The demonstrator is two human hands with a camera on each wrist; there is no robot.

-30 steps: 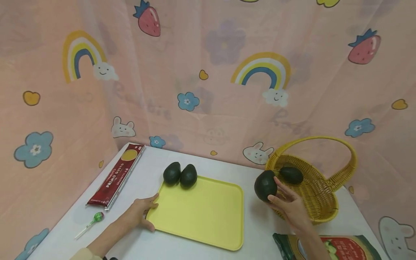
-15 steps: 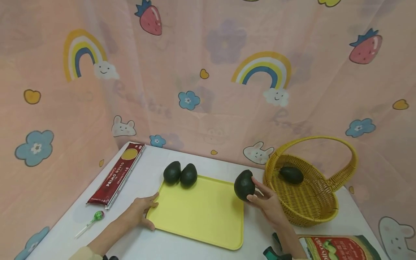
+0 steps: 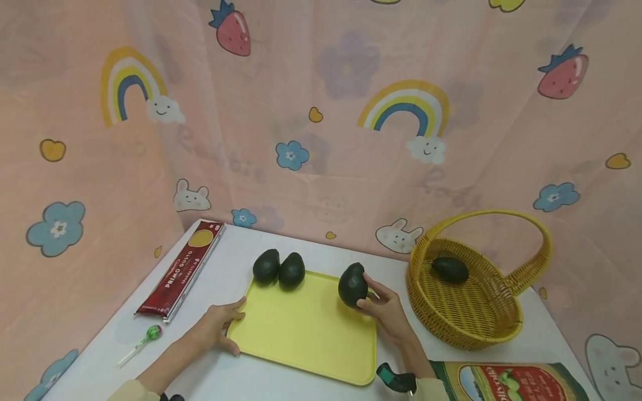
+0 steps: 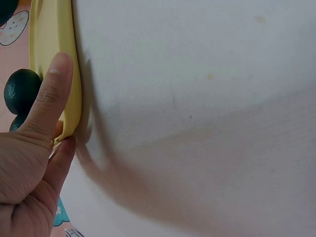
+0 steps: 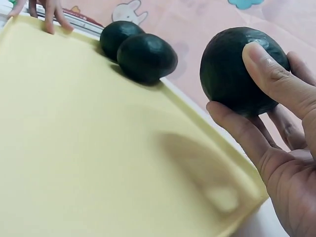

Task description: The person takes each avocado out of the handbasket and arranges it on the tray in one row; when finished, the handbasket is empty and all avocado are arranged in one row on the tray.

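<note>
In the head view my right hand (image 3: 388,314) holds a dark green avocado (image 3: 353,285) between thumb and fingers, above the right part of a yellow tray (image 3: 306,334). Below the fruit, its shadow falls on the tray in the right wrist view. Two more avocados, a left one (image 3: 266,267) and a right one (image 3: 291,271), sit side by side at the tray's far left corner. My left hand (image 3: 218,328) rests on the tray's left edge, thumb and fingers spread; the left wrist view shows the thumb (image 4: 52,94) lying straight against the rim.
A yellow wicker basket (image 3: 471,317) with a tall handle stands at the right, with one avocado (image 3: 450,270) inside. A green and red packet (image 3: 516,381) lies in front of it. At the left are a red spaghetti packet (image 3: 180,273) and a lollipop (image 3: 150,337).
My right hand has carried the avocado leftward from beside the basket to over the tray's right part. The left hand and the tray have stayed in place.
</note>
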